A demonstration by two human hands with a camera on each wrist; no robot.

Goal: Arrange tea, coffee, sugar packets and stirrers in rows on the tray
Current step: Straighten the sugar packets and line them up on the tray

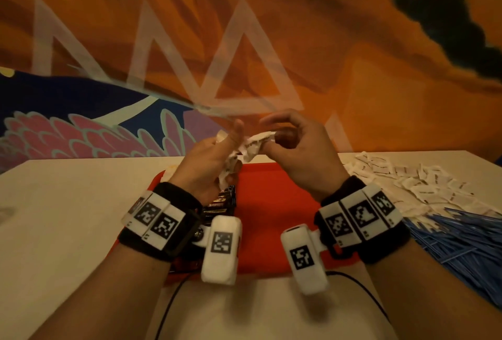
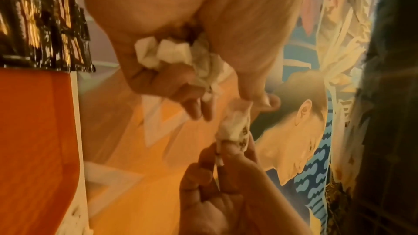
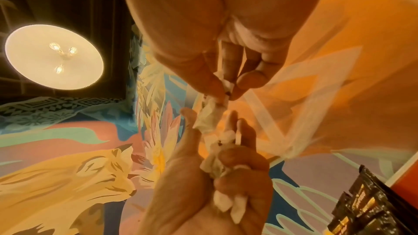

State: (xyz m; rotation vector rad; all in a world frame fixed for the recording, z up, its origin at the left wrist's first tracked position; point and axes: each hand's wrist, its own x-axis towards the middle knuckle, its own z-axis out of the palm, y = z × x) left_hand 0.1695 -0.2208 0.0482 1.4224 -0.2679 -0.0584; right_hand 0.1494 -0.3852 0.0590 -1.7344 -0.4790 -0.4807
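Observation:
Both hands are raised above the red tray [image 1: 274, 203]. My left hand [image 1: 231, 157] grips a crumpled bunch of white sugar packets [image 1: 231, 165], which also shows in the left wrist view as a bunch of packets [image 2: 172, 54]. My right hand [image 1: 271, 136] pinches the end of one white packet [image 1: 255, 142] sticking out of that bunch. In the right wrist view its thumb and forefinger close on the packet [image 3: 212, 115]. A row of black coffee packets [image 1: 221, 202] lies on the tray's left side, partly hidden by my left wrist.
A loose pile of white packets [image 1: 407, 179] covers the pale table [image 1: 68, 217] right of the tray. A heap of blue stirrers [image 1: 461, 242] lies nearer at the right edge. A black cable [image 1: 168, 309] runs over the table's front. A painted wall stands behind.

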